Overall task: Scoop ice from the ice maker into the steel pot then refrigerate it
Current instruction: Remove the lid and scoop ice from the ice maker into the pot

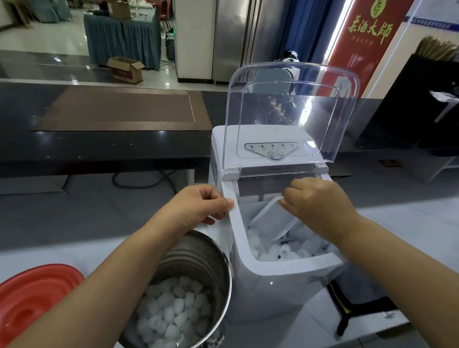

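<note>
The white ice maker (pixel 275 284) stands on the counter with its clear lid (pixel 291 110) tipped up. Ice cubes (pixel 285 251) fill its bin. My right hand (pixel 317 206) grips a white plastic scoop (pixel 272 221) that slants down into the bin's ice. My left hand (pixel 202 205) holds the ice maker's left rim, thumb and fingers curled over the edge. Just left of the machine stands the steel pot (pixel 204 261), partly hidden by my left forearm, with a layer of ice (pixel 174 313) in its bottom.
A red lid (pixel 18 309) lies on the counter at the lower left. A black cable and stand (pixel 349 307) sit right of the machine. A dark raised counter (pixel 90 138) runs behind. Steel refrigerator doors (pixel 242 32) stand in the background.
</note>
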`<state>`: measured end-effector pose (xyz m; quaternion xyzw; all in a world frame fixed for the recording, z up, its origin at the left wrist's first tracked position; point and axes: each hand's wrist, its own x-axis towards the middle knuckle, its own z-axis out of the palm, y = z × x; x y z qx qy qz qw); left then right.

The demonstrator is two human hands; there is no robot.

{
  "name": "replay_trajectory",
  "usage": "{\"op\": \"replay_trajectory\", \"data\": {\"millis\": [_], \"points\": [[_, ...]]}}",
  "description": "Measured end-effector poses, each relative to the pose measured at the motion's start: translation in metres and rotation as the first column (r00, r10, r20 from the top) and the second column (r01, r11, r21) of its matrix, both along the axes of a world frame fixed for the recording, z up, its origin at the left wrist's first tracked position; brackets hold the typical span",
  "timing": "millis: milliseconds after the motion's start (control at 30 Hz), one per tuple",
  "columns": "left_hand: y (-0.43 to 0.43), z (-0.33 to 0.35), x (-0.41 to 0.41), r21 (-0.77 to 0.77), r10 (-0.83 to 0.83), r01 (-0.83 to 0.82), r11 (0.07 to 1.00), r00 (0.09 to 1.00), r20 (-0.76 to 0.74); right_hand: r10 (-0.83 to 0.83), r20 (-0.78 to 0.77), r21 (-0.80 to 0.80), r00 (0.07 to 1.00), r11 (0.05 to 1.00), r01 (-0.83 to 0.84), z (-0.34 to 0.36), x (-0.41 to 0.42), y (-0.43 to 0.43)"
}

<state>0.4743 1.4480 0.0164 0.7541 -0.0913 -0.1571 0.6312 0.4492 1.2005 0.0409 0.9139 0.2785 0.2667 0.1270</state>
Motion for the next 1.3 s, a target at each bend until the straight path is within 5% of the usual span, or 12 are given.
{"op": "replay_trajectory", "data": {"millis": [300, 467, 867, 1100, 1300], "points": [[0.001, 0.001, 0.000, 0.004, -0.006, 0.006, 1.000, 1.000, 0.002, -0.202, -0.500, 0.031, 0.842, 0.968, 0.251, -0.004, 0.009, 0.017], [0.001, 0.002, 0.000, 0.018, -0.016, 0.016, 1.000, 1.000, 0.011, -0.315, -0.570, -0.057, 0.759, 0.937, 0.345, 0.006, 0.012, 0.017], [0.002, 0.000, 0.002, 0.014, -0.026, 0.026, 1.000, 1.000, 0.012, -0.281, -0.701, 0.030, 0.655, 0.906, 0.421, -0.005, 0.004, 0.022], [0.002, 0.001, 0.001, 0.009, -0.027, 0.027, 1.000, 1.000, 0.015, -0.200, -0.843, 0.171, 0.499, 0.781, 0.601, -0.002, -0.003, 0.015], [0.002, 0.000, 0.000, 0.010, -0.025, 0.025, 1.000, 1.000, 0.012, -0.140, -0.862, 0.257, 0.487, 0.707, 0.659, -0.001, -0.007, 0.010]]}}
